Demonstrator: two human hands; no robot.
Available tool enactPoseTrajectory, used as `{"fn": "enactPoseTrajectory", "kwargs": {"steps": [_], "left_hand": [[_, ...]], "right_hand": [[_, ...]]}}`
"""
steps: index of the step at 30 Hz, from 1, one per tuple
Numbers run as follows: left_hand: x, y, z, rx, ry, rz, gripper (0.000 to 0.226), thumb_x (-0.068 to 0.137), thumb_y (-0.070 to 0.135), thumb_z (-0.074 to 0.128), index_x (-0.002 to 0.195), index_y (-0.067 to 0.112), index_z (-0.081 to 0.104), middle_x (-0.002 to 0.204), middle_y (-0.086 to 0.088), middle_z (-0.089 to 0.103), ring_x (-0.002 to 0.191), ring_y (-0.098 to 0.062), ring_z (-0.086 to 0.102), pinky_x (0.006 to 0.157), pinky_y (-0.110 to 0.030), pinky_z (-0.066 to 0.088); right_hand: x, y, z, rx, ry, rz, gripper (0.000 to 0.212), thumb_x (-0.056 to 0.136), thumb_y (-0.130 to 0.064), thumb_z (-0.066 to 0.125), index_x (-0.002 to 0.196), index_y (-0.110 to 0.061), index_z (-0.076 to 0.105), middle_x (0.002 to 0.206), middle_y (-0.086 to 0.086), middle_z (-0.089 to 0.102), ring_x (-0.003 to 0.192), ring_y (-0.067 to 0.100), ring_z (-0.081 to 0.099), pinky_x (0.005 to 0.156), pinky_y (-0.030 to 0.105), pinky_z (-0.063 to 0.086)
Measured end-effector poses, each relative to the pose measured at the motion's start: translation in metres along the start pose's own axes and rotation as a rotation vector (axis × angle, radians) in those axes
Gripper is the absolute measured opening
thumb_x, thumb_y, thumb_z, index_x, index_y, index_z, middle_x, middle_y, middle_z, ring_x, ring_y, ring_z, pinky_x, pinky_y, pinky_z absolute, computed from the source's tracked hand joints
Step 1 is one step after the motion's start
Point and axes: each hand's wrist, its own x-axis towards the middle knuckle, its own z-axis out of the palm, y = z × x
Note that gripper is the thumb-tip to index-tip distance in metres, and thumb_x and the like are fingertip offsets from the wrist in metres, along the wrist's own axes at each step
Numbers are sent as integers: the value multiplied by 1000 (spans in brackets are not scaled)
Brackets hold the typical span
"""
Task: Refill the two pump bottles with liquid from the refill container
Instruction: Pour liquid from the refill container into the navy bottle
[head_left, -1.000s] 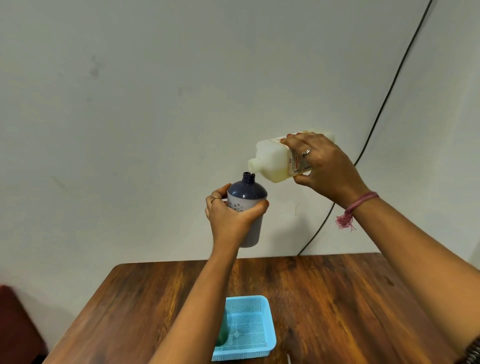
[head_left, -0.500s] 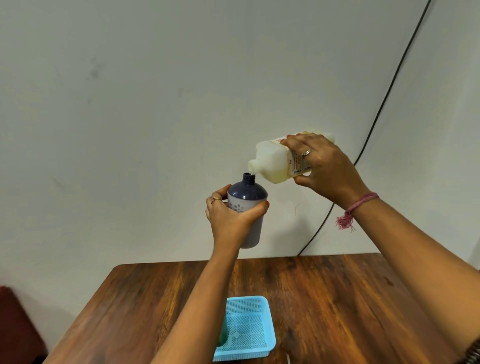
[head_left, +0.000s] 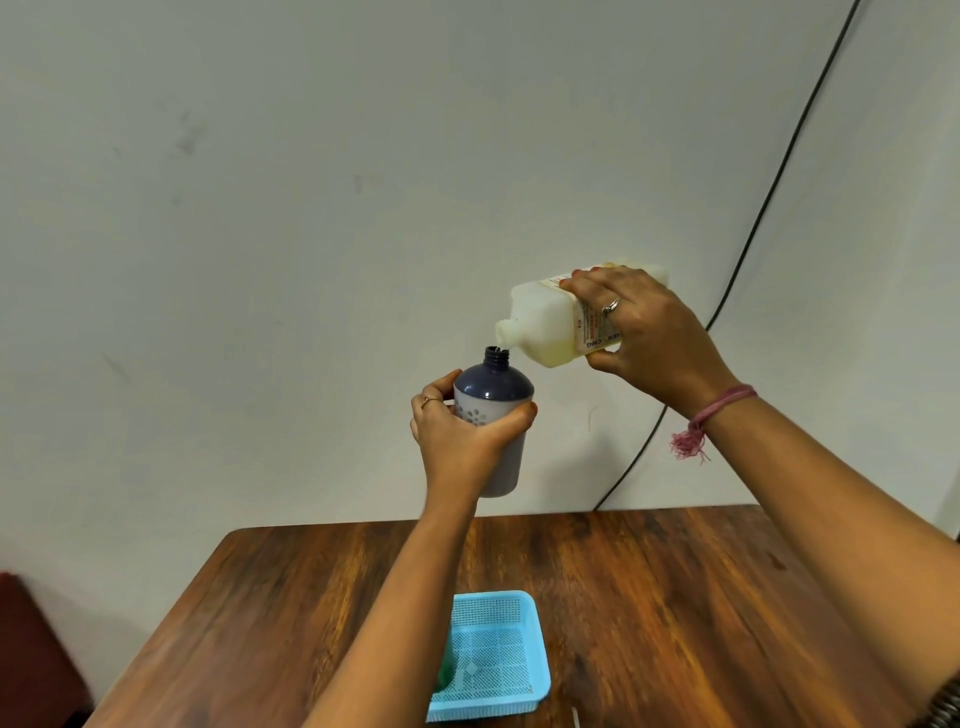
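Mid-pour, centre of frame, both hands raised well above the surface (head_left: 649, 597). Left hand (head_left: 462, 441) has its fingers (head_left: 511, 418) wrapped closed around the body of a dark blue pump bottle (head_left: 493, 387), pump head off, neck open, bottle upright. Right hand (head_left: 654, 338) grips the refill container (head_left: 545, 325) around its back half, fingers curled shut over the label, container tipped nearly horizontal with its spout pointing left and slightly down, right above the bottle neck and just about touching its rim. A thin pale thread of liquid seems to show at the spout, too small to be sure. Yellowish liquid sits low in the container, so it looks partly used. Blue mesh basket (head_left: 491, 654) sits on the surface at lower centre with something green (head_left: 445, 675) in it behind the left forearm, maybe the second bottle, cannot tell. Black cable (head_left: 769, 197) runs down the wall at right. Judgement: first bottle being filled, second not yet done. To do this step well: keep the bottle vertical and steady, keep the spout centred over the narrow neck, raise the container's rear slowly so the stream stays thin, don't glug. Bottle is opaque so the level can't be read from outside; pour in short bursts and check down the neck, stop short of the threads to leave room for the pump tube. Risk is overshoot or dribble down the outside onto the left hand
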Motion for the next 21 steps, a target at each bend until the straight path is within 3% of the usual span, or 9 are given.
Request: {"fn": "enactPoseTrajectory", "kwargs": {"steps": [21], "left_hand": [[-2, -1, 2, 12, 0, -11, 92, 35, 62, 75, 116, 34, 40, 124, 2, 48, 116, -23, 51, 93, -44, 54]], "right_hand": [[-2, 1, 0, -6, -19, 1, 74, 63, -8, 84, 129, -6, 54, 125, 16, 60, 115, 37, 55, 98, 48, 44]]}}
